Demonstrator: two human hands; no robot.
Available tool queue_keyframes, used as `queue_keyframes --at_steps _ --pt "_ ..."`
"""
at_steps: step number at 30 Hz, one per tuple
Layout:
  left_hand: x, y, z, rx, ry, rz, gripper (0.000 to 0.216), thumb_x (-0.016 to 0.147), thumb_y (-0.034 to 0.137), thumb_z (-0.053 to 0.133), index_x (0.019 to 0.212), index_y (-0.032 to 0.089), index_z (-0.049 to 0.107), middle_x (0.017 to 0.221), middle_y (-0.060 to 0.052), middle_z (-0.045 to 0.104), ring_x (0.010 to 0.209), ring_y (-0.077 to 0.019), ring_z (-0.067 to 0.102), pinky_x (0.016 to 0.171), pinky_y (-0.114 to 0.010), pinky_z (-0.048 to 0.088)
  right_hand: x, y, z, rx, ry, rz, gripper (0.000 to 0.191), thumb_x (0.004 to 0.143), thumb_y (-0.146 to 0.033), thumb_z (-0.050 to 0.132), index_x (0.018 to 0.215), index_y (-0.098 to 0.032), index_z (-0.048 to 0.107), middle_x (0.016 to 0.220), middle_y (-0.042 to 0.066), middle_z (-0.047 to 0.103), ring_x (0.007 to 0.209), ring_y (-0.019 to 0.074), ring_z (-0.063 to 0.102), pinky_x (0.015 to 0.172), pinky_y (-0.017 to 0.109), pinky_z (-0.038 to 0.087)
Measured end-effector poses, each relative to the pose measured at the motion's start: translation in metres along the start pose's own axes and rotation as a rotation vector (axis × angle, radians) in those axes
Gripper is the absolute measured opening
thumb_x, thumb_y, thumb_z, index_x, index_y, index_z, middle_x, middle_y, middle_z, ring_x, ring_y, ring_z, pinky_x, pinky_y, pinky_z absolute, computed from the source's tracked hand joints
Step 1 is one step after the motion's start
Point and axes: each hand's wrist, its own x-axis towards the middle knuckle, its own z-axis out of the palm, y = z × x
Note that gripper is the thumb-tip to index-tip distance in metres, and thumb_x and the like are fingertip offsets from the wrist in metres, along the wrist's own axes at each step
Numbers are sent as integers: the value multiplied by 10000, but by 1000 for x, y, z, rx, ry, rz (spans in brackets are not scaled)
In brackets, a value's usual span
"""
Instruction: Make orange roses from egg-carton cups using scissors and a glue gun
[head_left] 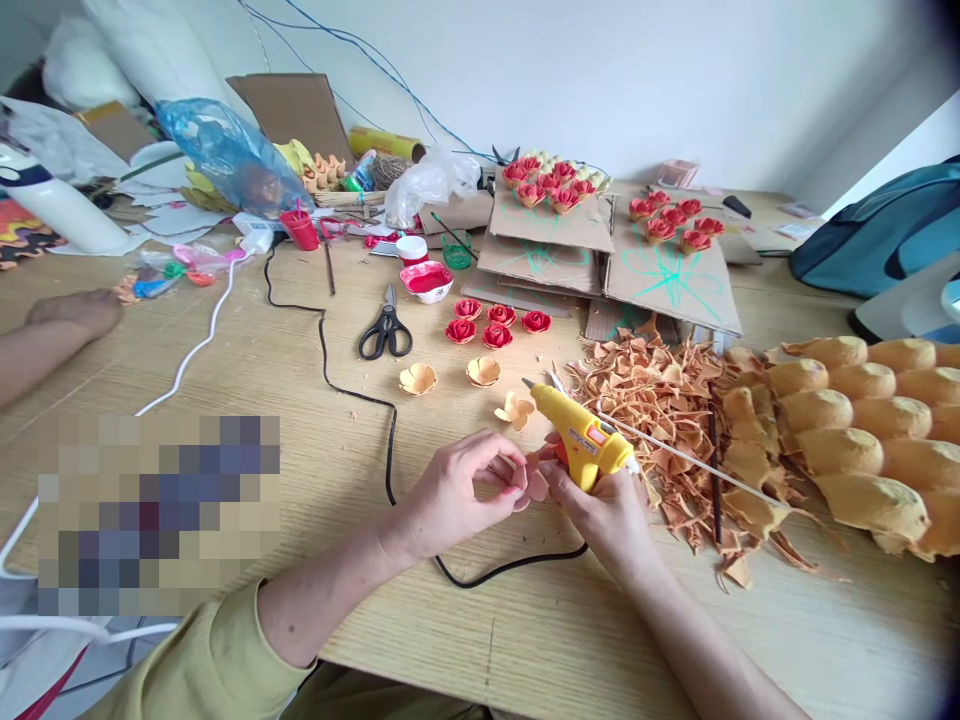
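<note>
My right hand grips a yellow hot glue gun, its nozzle pointing up and to the left and a clear glue stick sticking out behind it to the right. My left hand is closed in a pinch on a small pale cardboard petal piece, held against the right hand's fingertips. The gun's black cord runs across the wooden table and loops under my wrists. A loose cut flower shape lies just beyond my hands.
Two unpainted paper cups and several red painted roses lie past my hands, with black scissors and a bowl of red paint. Cardboard scraps and an egg tray fill the right. Another person's arm rests at left.
</note>
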Motion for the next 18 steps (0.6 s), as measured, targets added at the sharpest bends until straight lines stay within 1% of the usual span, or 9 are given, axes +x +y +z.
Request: queue_keyframes --at_steps 2,5,8,12,15,18 --pt "3 -1 0 -65 80 -90 156 819 128 660 951 166 585 887 -37 697 796 -155 733 753 -279 636 -1 -1 -2 -3 32 -20 278 829 -398 687 996 -189 608 846 38 640 594 124 518 523 259 445" --pt "7 -5 -2 -151 170 -192 157 822 201 680 930 174 570 849 -35 717 817 -179 747 756 -297 634 -3 0 -3 -29 -10 -74 261 848 -396 680 1011 -208 598 750 -5 577 566 117 465 508 251 420" --pt "10 -6 -3 -177 210 -234 186 808 271 707 893 176 572 852 -37 713 816 -183 743 762 -311 626 -4 5 -3 -105 -52 -119 223 861 -382 674 983 -216 586 671 -39 496 552 120 442 510 249 420" --pt "8 -2 -1 -153 191 -229 206 774 289 727 851 177 573 828 -28 702 743 -161 713 716 -295 606 -4 14 -3 -183 -58 -153 162 881 -342 656 962 -220 585 681 -40 503 561 121 455 528 247 427" --pt "3 1 -1 -17 161 -217 154 777 261 711 824 175 591 776 -14 687 697 -141 674 675 -265 574 -5 14 -3 -268 -58 -218 77 875 -266 642 898 -214 590 720 -24 545 613 131 497 575 247 447" --pt "-6 1 -3 228 169 -196 112 764 198 712 819 180 616 751 5 674 640 -116 604 607 -231 512 -6 10 0 -319 -144 -242 43 895 -226 610 935 -217 601 786 -10 593 683 142 558 640 251 473"
